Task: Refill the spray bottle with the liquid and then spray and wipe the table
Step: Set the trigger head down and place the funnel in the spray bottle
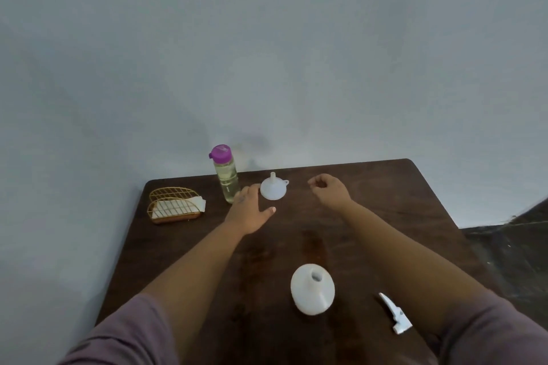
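Dark wood table [370,216], worn; matt white plastic funnel [273,188]; wire holder [173,204], probably metal.

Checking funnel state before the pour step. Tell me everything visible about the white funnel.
The funnel is small, white and looks like translucent plastic. It stands upside down on the dark wooden table, wide mouth down and narrow spout up, with a small tab loop at the rim on its right. It sits toward the far edge, right of the purple-capped bottle. The left hand is beside it, not gripping it.
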Demonstrator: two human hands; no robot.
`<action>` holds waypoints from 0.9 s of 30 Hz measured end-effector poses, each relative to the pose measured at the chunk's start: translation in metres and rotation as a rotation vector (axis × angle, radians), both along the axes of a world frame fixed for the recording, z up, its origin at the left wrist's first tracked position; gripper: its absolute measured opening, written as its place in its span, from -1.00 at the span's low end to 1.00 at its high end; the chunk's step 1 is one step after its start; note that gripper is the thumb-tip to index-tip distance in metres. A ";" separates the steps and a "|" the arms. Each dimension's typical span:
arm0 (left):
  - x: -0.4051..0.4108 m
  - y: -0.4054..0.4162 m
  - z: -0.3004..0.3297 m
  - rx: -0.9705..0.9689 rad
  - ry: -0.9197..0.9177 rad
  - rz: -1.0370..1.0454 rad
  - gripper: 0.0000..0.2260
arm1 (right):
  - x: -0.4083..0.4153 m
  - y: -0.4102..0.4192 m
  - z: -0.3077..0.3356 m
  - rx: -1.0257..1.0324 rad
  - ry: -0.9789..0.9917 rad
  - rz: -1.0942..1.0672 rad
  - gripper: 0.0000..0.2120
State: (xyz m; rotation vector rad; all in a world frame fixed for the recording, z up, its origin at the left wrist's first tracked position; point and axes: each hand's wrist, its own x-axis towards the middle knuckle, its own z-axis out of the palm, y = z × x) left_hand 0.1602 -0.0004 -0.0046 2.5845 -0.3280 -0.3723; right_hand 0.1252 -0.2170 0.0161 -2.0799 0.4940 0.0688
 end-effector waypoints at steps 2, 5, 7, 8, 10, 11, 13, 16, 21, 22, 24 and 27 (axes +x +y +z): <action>0.017 -0.009 -0.009 0.009 0.045 0.004 -0.31 | 0.029 -0.002 -0.011 0.181 0.076 -0.075 -0.85; 0.037 -0.019 -0.027 -0.004 0.159 0.086 -0.32 | 0.069 -0.004 -0.032 0.272 0.143 -0.088 -0.76; 0.049 -0.021 -0.039 -0.012 0.223 0.167 -0.37 | 0.090 -0.003 -0.047 0.302 0.189 -0.098 -0.70; 0.055 -0.022 -0.045 -0.024 0.255 0.206 -0.40 | 0.099 -0.002 -0.055 0.308 0.218 -0.097 -0.66; 0.066 -0.023 -0.056 -0.088 0.320 0.270 -0.43 | 0.112 0.002 -0.070 0.296 0.274 -0.094 -0.62; 0.071 -0.024 -0.059 -0.132 0.347 0.299 -0.43 | 0.117 0.004 -0.077 0.284 0.297 -0.090 -0.60; 0.080 -0.028 -0.065 -0.218 0.385 0.358 -0.42 | 0.124 0.009 -0.086 0.259 0.332 -0.064 -0.57; 0.091 -0.038 -0.072 -0.298 0.442 0.407 -0.40 | 0.132 0.014 -0.096 0.253 0.352 -0.059 -0.53; 0.094 -0.054 -0.078 -0.412 0.499 0.517 -0.46 | 0.133 0.020 -0.089 0.202 0.362 -0.051 -0.60; 0.092 -0.056 -0.078 -0.433 0.514 0.539 -0.48 | 0.132 0.019 -0.090 0.190 0.359 -0.052 -0.65; 0.090 -0.059 -0.077 -0.445 0.522 0.548 -0.52 | 0.130 0.017 -0.089 0.201 0.344 -0.066 -0.69; 0.084 -0.060 -0.070 -0.433 0.501 0.534 -0.54 | 0.127 0.014 -0.083 0.286 0.314 -0.109 -0.69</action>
